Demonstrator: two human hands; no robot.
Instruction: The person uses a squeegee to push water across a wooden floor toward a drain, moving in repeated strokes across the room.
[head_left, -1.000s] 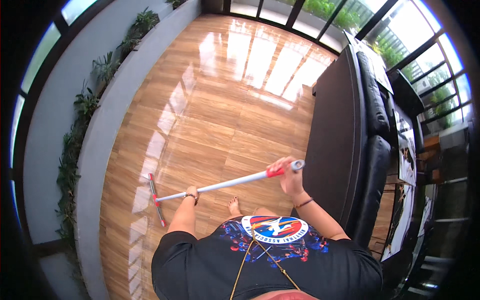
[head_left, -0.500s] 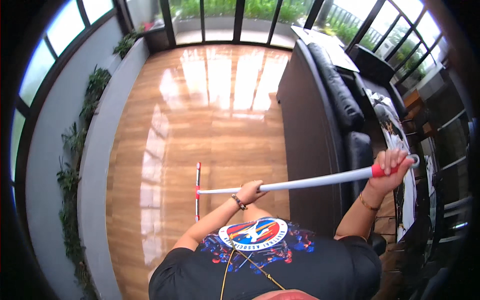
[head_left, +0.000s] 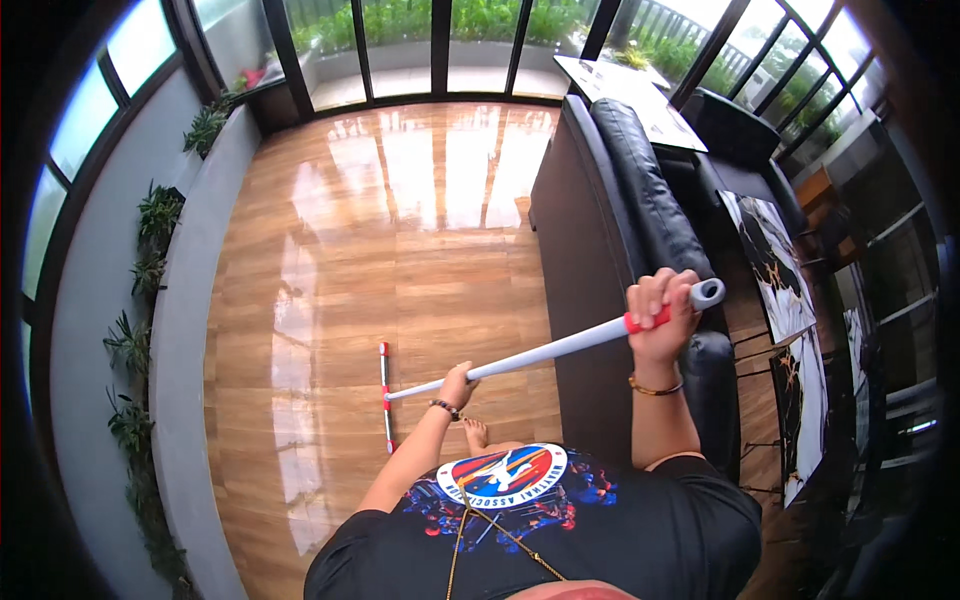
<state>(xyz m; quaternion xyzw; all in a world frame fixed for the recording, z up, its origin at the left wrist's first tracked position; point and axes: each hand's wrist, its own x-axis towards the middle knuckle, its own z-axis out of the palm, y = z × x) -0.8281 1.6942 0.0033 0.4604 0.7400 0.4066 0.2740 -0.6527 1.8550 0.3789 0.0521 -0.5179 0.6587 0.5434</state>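
Observation:
Both my hands grip a long-handled mop [head_left: 560, 347], its pale grey pole running slantwise across in front of my body. My right hand [head_left: 662, 312] wraps round the red grip just below the hanging loop at the pole's upper end. Lower down, my left hand [head_left: 457, 385] is closed round the pole. The narrow, bar-like mop head [head_left: 387, 402], with red ends and a red middle, rests on the shiny wood-look floor [head_left: 330, 330] left of my bare foot [head_left: 476, 433]. The underside of the head is hidden.
A grey planter ledge [head_left: 190, 330] with green plants [head_left: 130, 345] lines the left wall. On the right stands a dark sofa [head_left: 590, 230] with black cushions; beyond it are a marble-patterned table [head_left: 780, 270] and a white-topped table [head_left: 640, 100]. Framed glass doors [head_left: 440, 60] close the far side.
My right hand has swung left and in toward my body with the pole's upper end. My left hand has shifted slightly left, and the pole slants more steeply. Both hands keep their grip.

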